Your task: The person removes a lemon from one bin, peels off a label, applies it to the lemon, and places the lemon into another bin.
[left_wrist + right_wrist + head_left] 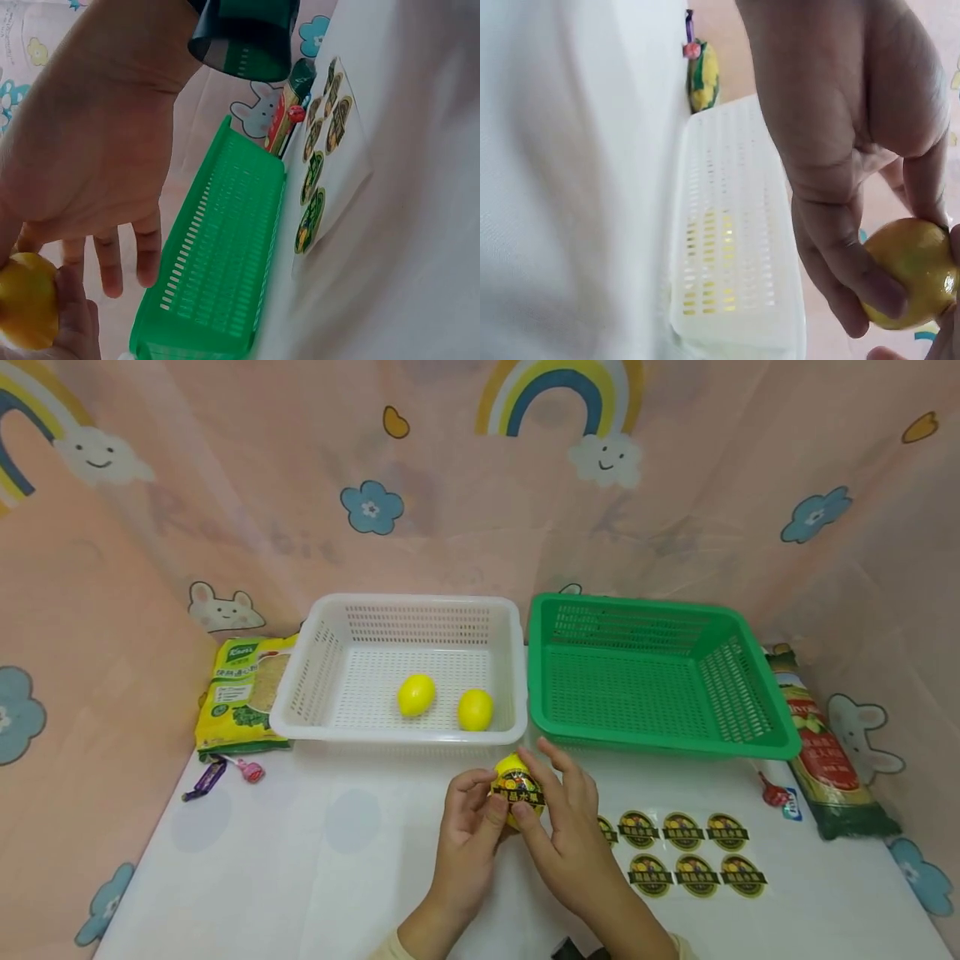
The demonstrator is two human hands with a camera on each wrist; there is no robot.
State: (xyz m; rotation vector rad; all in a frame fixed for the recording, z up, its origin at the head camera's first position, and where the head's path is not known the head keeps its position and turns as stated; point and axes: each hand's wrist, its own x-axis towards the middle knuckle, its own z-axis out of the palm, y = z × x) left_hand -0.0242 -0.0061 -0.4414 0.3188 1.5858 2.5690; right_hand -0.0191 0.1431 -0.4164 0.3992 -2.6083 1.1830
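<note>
Both hands hold one yellow lemon (513, 763) above the table in front of the baskets. A round black-and-gold fruit label (519, 793) lies across the side facing the head camera. My left hand (467, 847) grips the lemon from the left, thumb at the label's lower edge. From the right, my right hand (573, 843) has its thumb and index finger on the fruit. In the right wrist view, right-hand fingertips press the lemon (907, 274). Two more lemons, one left (416, 695) and one right (476, 710), lie in the white basket (397, 737).
A green basket (667, 745) adjoins the white one. Right of my hands lie several round labels (682, 832) in two rows. A yellow Knorr bag (243, 693), a purple-wrapped candy (205, 778) and a pink lollipop (251, 771) are left; a red-green bag (828, 752) and red lollipop (775, 793) are right.
</note>
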